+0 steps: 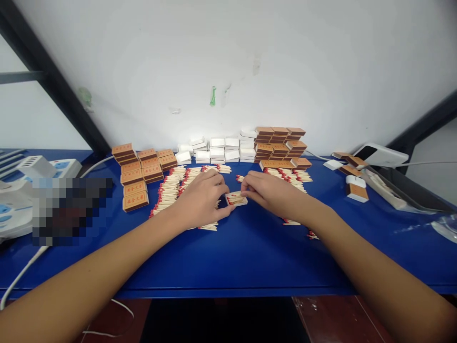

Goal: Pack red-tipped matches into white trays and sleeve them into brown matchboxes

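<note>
A small white matchbox tray (244,202) with red-tipped matches (235,200) inside lies between my two hands at the middle of the blue table. My left hand (203,197) grips the tray's left end, thumb at the near side and fingers at the far side. At the tray's right end, the fingers of my right hand (266,190) are pinched together; what is between them is hidden. Loose matches (169,190) lie in rows under and beside my left hand. More matches (291,177) spread behind and beneath my right hand and forearm.
Brown matchboxes (135,201) are stacked at the left, and others (280,150) at the back right. White trays (217,143) are piled between them against the wall. Power strips (67,167) and cables lie far left. A white device (382,155) and a dark pouch (410,188) sit at the right.
</note>
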Action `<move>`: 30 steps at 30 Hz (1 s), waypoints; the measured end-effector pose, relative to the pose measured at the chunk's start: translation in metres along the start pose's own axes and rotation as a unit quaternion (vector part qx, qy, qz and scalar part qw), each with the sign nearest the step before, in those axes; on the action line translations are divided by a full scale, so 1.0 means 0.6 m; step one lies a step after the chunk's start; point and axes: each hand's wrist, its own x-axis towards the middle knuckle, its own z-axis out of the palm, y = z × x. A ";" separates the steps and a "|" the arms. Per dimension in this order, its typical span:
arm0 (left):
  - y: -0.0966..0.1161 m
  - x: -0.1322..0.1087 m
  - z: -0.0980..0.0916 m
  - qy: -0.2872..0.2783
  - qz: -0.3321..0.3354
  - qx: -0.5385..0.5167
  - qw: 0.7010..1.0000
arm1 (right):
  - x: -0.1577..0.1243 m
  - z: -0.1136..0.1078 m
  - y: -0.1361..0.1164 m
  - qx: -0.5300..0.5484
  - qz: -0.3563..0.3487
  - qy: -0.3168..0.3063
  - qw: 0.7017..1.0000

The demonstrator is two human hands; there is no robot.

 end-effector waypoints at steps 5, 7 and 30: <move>0.002 0.001 -0.001 -0.008 0.004 0.002 1.000 | 0.000 0.014 -0.012 0.013 -0.016 -0.003 1.000; 0.002 0.001 -0.001 -0.010 0.004 0.001 1.000 | 0.000 0.012 -0.012 0.032 -0.014 0.005 0.999; -0.001 -0.001 0.003 0.000 0.014 -0.007 1.000 | 0.023 0.026 0.067 -0.013 0.049 0.076 0.996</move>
